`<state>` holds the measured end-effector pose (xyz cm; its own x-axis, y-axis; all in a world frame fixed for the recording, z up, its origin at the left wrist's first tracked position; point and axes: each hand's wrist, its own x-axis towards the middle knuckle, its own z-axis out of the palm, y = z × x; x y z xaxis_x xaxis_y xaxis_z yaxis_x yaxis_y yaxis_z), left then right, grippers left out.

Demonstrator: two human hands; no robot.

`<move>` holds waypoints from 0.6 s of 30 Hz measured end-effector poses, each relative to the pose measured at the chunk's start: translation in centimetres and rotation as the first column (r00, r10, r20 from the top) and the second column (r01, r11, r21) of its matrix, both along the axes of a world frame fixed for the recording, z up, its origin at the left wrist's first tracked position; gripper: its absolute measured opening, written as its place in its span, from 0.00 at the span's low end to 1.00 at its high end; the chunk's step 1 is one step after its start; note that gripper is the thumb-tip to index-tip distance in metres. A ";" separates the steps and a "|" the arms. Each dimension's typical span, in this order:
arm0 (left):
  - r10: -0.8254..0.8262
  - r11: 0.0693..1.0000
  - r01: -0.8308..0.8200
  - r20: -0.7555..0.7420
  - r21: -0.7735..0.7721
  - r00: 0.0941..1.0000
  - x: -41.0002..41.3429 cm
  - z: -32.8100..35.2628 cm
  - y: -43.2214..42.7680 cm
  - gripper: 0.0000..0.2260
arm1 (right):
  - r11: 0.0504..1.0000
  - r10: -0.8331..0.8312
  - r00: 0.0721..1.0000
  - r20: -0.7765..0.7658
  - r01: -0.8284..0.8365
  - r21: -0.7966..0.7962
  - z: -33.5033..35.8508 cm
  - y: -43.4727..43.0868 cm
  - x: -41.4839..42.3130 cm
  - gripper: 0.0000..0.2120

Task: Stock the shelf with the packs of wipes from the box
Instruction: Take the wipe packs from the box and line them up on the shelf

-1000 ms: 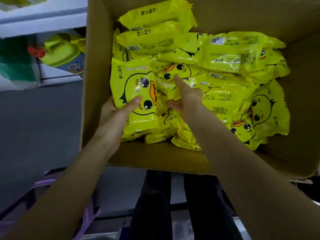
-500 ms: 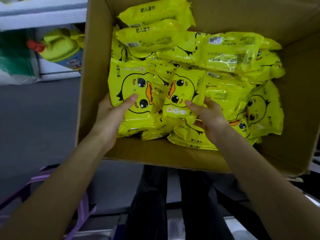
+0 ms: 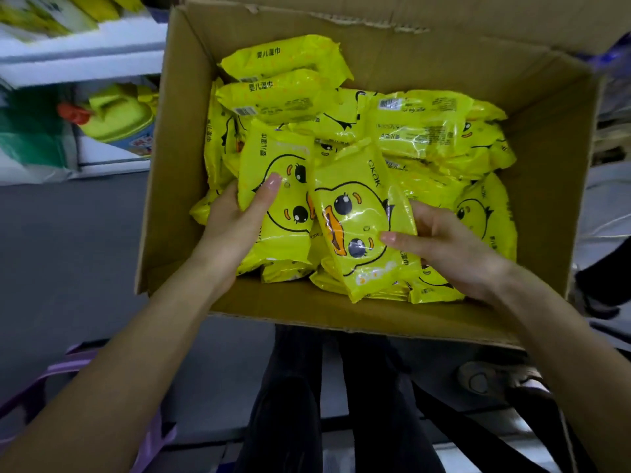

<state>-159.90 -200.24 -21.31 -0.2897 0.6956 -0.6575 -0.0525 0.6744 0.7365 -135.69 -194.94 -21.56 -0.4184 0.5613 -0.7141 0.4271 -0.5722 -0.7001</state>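
Observation:
An open cardboard box (image 3: 532, 186) holds several yellow wipes packs printed with a duck face. My left hand (image 3: 235, 227) grips one pack (image 3: 273, 158) at its left edge, thumb across the front. My right hand (image 3: 440, 247) holds a second pack (image 3: 355, 206) from the right, thumb on its face; this pack is tilted and raised above the pile. More packs (image 3: 420, 124) lie loose behind and under both.
A white shelf (image 3: 82, 56) stands at the upper left, with a yellow bottle with a red cap (image 3: 116, 117) and green-and-white packs (image 3: 27, 141) below it. Grey floor (image 3: 68, 250) lies left of the box. A purple frame (image 3: 68, 367) is at the lower left, my dark-trousered legs below.
My right hand took hold of a second pack and lifted it up from the pile. My left hand kept its pack and raised it slightly. The view pulled back from the box.

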 end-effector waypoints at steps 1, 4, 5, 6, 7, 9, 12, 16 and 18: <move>-0.021 1.000 0.021 0.006 0.021 1.000 0.1 0.5 0.1 0.31 | 0.999 0.035 0.999 -0.031 -0.036 -0.014 0.7 0.4 0.3 0.09; -0.075 0.996 0.074 0.016 0.058 0.997 0.6 2.8 0.4 0.41 | 0.986 0.167 0.984 -0.060 -0.165 0.031 3.4 1.5 0.7 0.06; -0.100 0.992 0.099 0.014 0.080 0.995 0.8 3.8 0.5 0.40 | 0.981 0.190 0.980 -0.053 -0.189 0.035 4.7 2.0 0.8 0.05; -0.128 0.987 0.128 0.002 0.092 0.992 1.0 4.9 0.6 0.39 | 0.975 0.220 0.974 -0.050 -0.219 0.034 5.8 2.5 0.8 0.05; -0.144 0.985 0.144 -0.013 0.096 0.990 1.3 6.1 0.7 0.38 | 0.967 0.252 0.966 -0.049 -0.250 0.038 7.2 3.0 0.7 0.06; -0.138 0.984 0.140 -0.022 0.114 0.990 1.7 8.4 0.6 0.32 | 0.942 0.322 0.946 -0.027 -0.317 0.108 10.0 4.1 0.6 0.13; -0.103 0.984 0.104 -0.020 0.147 0.995 2.7 12.4 0.7 0.32 | 0.926 0.260 0.965 0.004 -0.251 0.283 14.7 5.4 0.5 0.13; -0.018 0.968 0.020 -0.013 0.251 1.000 4.4 18.8 0.9 0.07 | 0.886 -0.087 0.993 -0.084 0.115 0.448 21.2 5.5 0.6 0.09; 0.028 0.954 -0.027 0.003 0.300 1.000 5.3 22.6 1.1 0.08 | 0.877 -0.216 0.958 -0.190 0.276 0.393 24.9 5.1 0.9 0.22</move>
<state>-154.56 -199.09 1.31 -0.3119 0.8523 -0.4198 -0.0671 0.4210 0.9046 -134.80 -189.80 3.37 -0.3041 0.8891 -0.3422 0.1934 -0.2941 -0.9360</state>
